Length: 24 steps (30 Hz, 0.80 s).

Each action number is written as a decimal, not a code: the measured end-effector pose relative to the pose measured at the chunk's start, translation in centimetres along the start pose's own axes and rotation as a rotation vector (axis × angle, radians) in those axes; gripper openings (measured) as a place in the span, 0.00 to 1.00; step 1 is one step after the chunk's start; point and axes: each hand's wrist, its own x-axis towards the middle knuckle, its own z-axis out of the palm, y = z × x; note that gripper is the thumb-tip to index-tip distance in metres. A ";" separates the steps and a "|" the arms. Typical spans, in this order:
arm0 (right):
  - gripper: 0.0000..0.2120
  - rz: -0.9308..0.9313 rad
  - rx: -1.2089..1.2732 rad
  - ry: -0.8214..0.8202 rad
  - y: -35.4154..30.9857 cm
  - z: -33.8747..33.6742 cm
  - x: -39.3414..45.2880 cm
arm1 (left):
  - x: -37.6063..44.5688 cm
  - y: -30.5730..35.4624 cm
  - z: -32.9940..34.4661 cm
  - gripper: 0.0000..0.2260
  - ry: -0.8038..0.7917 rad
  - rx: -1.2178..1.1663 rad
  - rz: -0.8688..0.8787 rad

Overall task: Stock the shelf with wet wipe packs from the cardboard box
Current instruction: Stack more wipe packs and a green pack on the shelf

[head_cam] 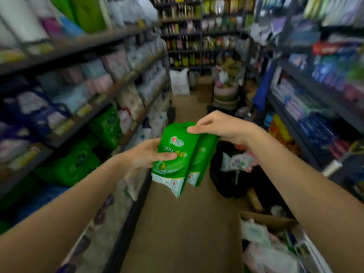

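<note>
Two green wet wipe packs hang upright in the middle of the aisle, side by side. My left hand [146, 154] grips the front pack [173, 154] from its left side, thumb across its face. My right hand [216, 126] pinches the top edge of the packs, the rear pack [202, 160] showing just behind and to the right. The cardboard box [269, 221] sits low at the right with pale packs inside. The shelf [126, 134] on the left carries more green packs [106, 127]. The whole view is blurred by motion.
Shelving full of goods lines both sides of a narrow aisle with a brown floor [183, 223]. A black bag [232, 174] with packs lies on the floor at the right. Boxes, a white sack [179, 81] and stacked tubs crowd the far end.
</note>
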 end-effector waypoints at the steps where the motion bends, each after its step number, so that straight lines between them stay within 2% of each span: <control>1: 0.08 -0.033 0.002 -0.003 -2.0 1.0 1.1 | -1.4 0.7 -2.6 0.16 0.042 -0.036 0.025; 3: 0.04 -0.130 -0.029 0.026 -5.9 2.8 3.4 | -4.4 2.4 -8.0 0.17 0.157 -0.098 0.075; 5: 0.04 -0.230 -0.082 0.034 -10.2 4.8 5.7 | -7.5 4.1 -13.0 0.13 0.297 -0.148 0.142; 7: 0.05 -0.289 -0.132 -0.022 -14.7 7.0 7.6 | -10.4 6.0 -17.6 0.09 0.462 -0.150 0.206; 11: 0.12 -0.390 -0.163 -0.207 -22.3 11.1 10.2 | -15.7 8.3 -24.1 0.13 0.696 -0.044 0.236; 14: 0.18 -0.504 -0.114 -0.358 -27.3 14.6 12.4 | -18.6 9.2 -26.7 0.09 0.714 -0.113 0.238; 16: 0.21 -0.585 -0.097 -0.395 -30.6 17.4 14.0 | -20.1 10.0 -27.8 0.10 0.706 -0.144 0.220; 20: 0.23 -0.772 -0.201 -0.323 -36.7 22.4 17.5 | -23.6 12.8 -30.6 0.15 0.725 -0.230 0.313; 24: 0.25 -1.007 -0.105 -0.167 -42.0 26.0 21.0 | -28.2 15.1 -34.3 0.23 0.788 -0.095 0.427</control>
